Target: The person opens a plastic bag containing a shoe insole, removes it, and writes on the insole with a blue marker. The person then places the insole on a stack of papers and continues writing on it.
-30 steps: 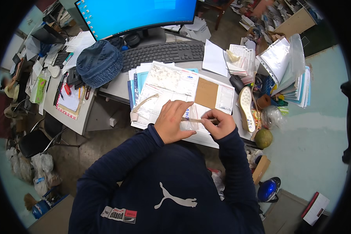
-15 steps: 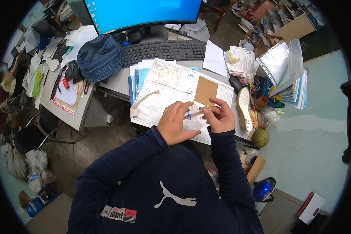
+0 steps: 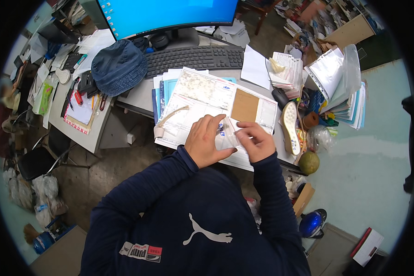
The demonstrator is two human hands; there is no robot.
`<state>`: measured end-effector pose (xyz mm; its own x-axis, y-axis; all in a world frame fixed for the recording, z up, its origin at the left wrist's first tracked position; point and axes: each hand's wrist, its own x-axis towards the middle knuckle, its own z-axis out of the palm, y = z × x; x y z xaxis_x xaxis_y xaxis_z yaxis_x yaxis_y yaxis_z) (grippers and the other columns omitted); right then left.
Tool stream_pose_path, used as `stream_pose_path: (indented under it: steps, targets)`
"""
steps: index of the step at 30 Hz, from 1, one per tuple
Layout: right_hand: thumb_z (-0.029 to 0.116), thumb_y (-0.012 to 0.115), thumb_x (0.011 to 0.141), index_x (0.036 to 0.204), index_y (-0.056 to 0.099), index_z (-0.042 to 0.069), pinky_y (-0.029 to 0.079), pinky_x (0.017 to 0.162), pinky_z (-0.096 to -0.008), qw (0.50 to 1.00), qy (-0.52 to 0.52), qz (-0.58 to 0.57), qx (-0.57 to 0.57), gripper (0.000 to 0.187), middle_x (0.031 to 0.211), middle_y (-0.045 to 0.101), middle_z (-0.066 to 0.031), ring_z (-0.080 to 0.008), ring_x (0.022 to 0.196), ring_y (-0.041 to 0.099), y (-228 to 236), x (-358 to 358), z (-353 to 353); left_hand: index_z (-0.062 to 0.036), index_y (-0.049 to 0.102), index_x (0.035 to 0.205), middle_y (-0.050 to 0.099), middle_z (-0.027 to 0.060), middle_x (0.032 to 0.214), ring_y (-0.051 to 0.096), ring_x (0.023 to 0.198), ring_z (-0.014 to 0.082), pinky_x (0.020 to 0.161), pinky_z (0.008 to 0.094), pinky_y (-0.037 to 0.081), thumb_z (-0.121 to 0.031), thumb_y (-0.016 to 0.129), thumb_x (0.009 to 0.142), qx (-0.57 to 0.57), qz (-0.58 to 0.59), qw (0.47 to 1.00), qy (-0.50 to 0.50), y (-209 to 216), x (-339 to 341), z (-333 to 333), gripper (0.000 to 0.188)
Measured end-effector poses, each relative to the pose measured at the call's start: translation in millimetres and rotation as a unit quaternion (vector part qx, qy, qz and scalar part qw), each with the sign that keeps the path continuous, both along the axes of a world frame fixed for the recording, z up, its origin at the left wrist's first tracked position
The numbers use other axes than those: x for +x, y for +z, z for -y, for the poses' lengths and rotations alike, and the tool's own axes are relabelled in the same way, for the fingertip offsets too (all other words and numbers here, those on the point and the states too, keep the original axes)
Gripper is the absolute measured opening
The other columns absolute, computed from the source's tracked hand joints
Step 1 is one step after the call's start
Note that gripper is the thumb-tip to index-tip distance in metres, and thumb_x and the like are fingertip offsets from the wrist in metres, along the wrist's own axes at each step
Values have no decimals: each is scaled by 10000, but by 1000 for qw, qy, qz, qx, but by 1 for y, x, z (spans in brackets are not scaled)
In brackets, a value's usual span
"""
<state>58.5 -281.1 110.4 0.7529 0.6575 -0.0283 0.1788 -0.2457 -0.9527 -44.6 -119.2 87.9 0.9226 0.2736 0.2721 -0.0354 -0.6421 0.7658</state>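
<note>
My left hand (image 3: 208,140) is over the printed sheet (image 3: 195,109), its thumb stretched away from the fingers. My right hand (image 3: 257,141) is beside it, fingers drawn together in a pinch on a thin beige strip (image 3: 231,126). That strip runs up toward my left fingertips; the right fingers partly hide it. Beneath it is a pale piece with blue marks (image 3: 221,129), partly covered by the left hand. Left of my hands, a curved beige strap (image 3: 171,115) with a wider end lies on the sheet. A brown square (image 3: 244,108) is on the sheet beyond my right hand.
A keyboard (image 3: 195,61) and monitor (image 3: 170,16) stand beyond the papers, with a blue denim hat (image 3: 119,68) to their left. On the right are a shoe sole (image 3: 290,129), a mouse (image 3: 279,97), a round green fruit (image 3: 309,163) and stacked folders (image 3: 349,99).
My right fingers have closed in and curled lower, and the thin strip has swung from lying across to a steeper slant. My left hand has barely shifted.
</note>
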Motion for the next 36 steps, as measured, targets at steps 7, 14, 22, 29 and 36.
stream_pose_path:
  steps: [7, 14, 22, 29, 36]
  targets:
    - [141, 700, 866, 1097, 671, -25, 564, 649, -286, 989, -28, -147, -2, 286, 1074, 642, -136, -174, 841, 661, -2, -8, -3, -26, 496, 1284, 531, 155, 1010, 556, 950, 341, 836, 406, 449, -278, 830, 645, 17, -1, 1000, -16, 3, 5, 4, 763]
    - [169, 664, 911, 1107, 658, -41, 545, 687, -266, 997, -2, -75, 8, 287, 932, 668, -97, -138, 784, 646, -9, -9, -3, -24, 491, 1304, 528, 145, 985, 557, 920, 328, 813, 404, 448, -299, 844, 646, 32, 14, 999, -39, 4, 8, 5, 796]
    - [166, 627, 943, 1071, 679, -59, 537, 662, -259, 985, -35, -169, 21, 264, 873, 699, -90, -137, 746, 667, -12, -4, -1, -25, 477, 1334, 540, 135, 964, 579, 859, 291, 741, 374, 471, -297, 850, 675, 23, 36, 997, -71, 4, 7, 1, 805]
    - [145, 636, 930, 1038, 669, -97, 553, 526, -286, 957, -169, -219, 90, 267, 850, 688, -129, -199, 657, 689, -11, 15, 10, 11, 595, 1210, 655, 51, 828, 620, 651, 103, 587, 233, 492, -157, 658, 918, -482, -268, 830, -84, -1, 2, -42, 343]
    - [133, 623, 937, 1074, 643, -115, 578, 551, -313, 940, -183, -259, 122, 284, 859, 683, -142, -220, 672, 694, -16, 18, 14, 7, 627, 997, 658, 70, 825, 643, 681, 118, 622, 240, 522, -67, 646, 903, -532, -211, 811, -125, -18, -11, -42, 121]
